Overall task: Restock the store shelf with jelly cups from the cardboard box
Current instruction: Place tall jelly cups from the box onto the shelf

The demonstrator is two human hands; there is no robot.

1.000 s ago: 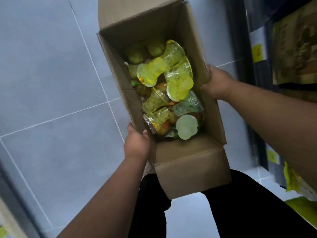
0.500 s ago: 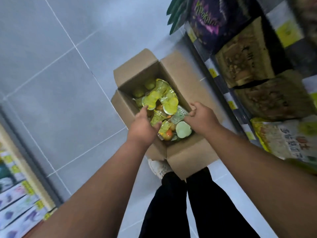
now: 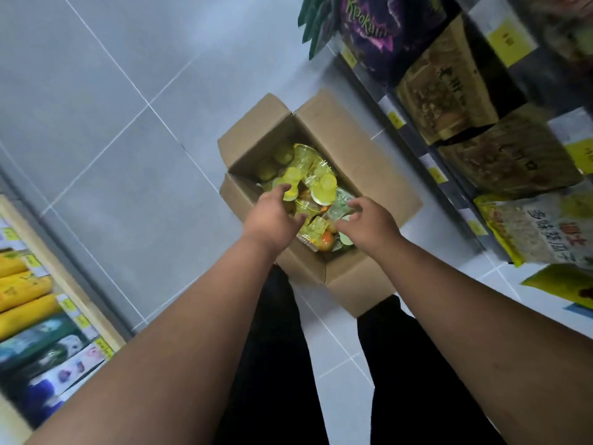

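1. Sitting on the grey tiled floor (image 3: 128,155), the cardboard box (image 3: 369,162) is open, with its flaps folded outward, just in front of the person's black trousers (image 3: 276,348).
2. The jelly cups (image 3: 321,184) lie inside the box in a loose heap. Most are clear yellow, a few are green, and one near the close end shows orange fruit.
3. The left hand (image 3: 272,216) hangs over the near left part of the heap with its fingers (image 3: 285,188) spread and relaxed. The tips are at a yellow cup, and whether they touch it cannot be told. The hand holds nothing.
4. The right hand (image 3: 372,223) is over the near right part of the heap, above the green cups. Its fingers (image 3: 356,205) are apart and loosely bent with the thumb held out, and they close round nothing.
5. The two hands are near each other but apart, with cups showing between them.
6. The store shelf (image 3: 396,120) runs along the right of the box, close to its right flap. It carries yellow price tags and brown snack bags (image 3: 449,101), with a purple bag (image 3: 378,30) farther along.
7. No jelly cup can be made out on that shelf.
8. A second shelf (image 3: 64,284) stands well apart on the left and holds yellow packs (image 3: 22,290) laid side by side.
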